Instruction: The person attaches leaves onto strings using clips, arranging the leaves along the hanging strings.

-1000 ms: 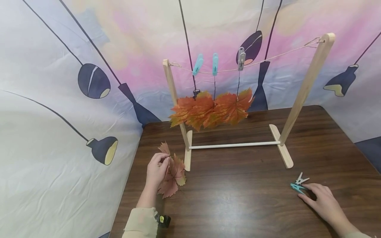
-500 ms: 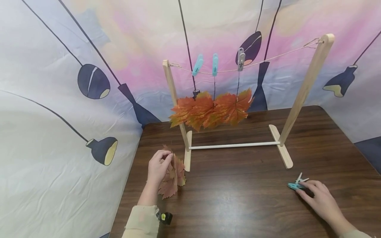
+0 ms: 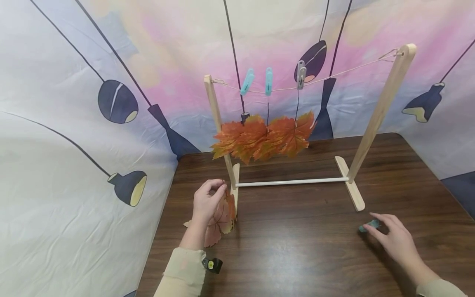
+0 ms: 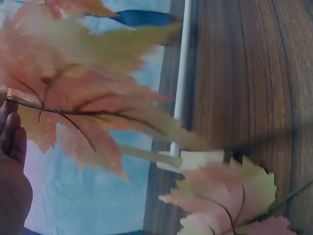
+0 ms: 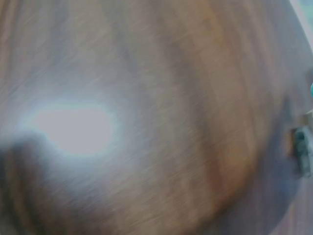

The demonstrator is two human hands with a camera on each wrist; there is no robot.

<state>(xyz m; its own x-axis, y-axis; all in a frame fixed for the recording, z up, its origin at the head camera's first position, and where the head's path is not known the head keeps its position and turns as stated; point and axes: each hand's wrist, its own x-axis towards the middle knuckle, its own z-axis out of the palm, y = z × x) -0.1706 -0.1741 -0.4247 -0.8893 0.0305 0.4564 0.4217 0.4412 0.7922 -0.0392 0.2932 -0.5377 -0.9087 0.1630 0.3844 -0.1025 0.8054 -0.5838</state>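
Beside the stand's left foot, my left hand pinches the stem of a reddish artificial maple leaf, raised off the table. A second, pinkish leaf lies below it on the tabletop. At the right, my right hand is over a teal clothespin, thumb overlapping it and index finger apart from the thumb; I cannot tell whether it grips the pin. The white clothespin that lay there is hidden. The right wrist view is blurred and shows a greyish pin at its right edge.
A wooden stand with a white crossbar carries a string. Two teal clothespins and a grey one clip orange leaves there. Behind the brown table hangs a patterned cloth.
My left hand has moved right and up, lifting one leaf by its stem away from the other. The right hand has shifted slightly; the teal clothespin has turned, and the white one has gone from sight.
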